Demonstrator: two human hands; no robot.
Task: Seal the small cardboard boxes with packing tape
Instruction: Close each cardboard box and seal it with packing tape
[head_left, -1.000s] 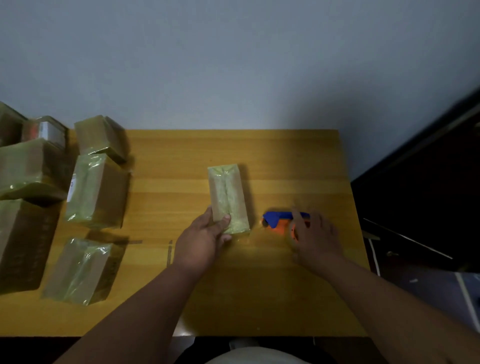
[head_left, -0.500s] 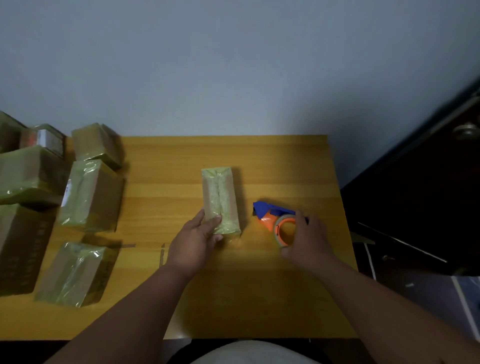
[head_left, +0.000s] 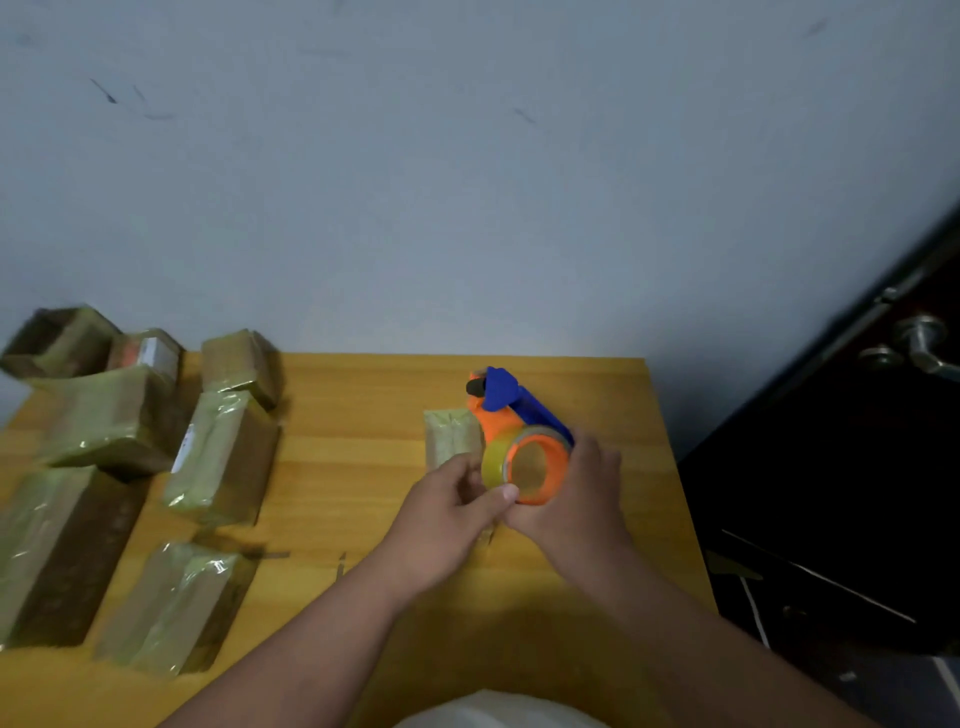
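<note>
An orange and blue tape dispenser (head_left: 511, 415) with a roll of clear yellowish tape (head_left: 493, 464) is lifted above the wooden table (head_left: 363, 415). My right hand (head_left: 576, 499) grips the dispenser from the right side. My left hand (head_left: 447, 506) pinches the tape roll's edge with thumb and fingers. Under both hands lies a small tape-wrapped cardboard box (head_left: 449, 434), with only its far end showing.
Several tape-wrapped boxes (head_left: 221, 457) lie along the table's left side, one at the front left (head_left: 171, 605). Short tape strips (head_left: 340, 564) stick to the table. A dark door with a metal handle (head_left: 919, 345) stands at the right.
My right hand has lifted the dispenser off the table and brought it over the small box. My left hand has let go of the box and taken the tape roll's edge.
</note>
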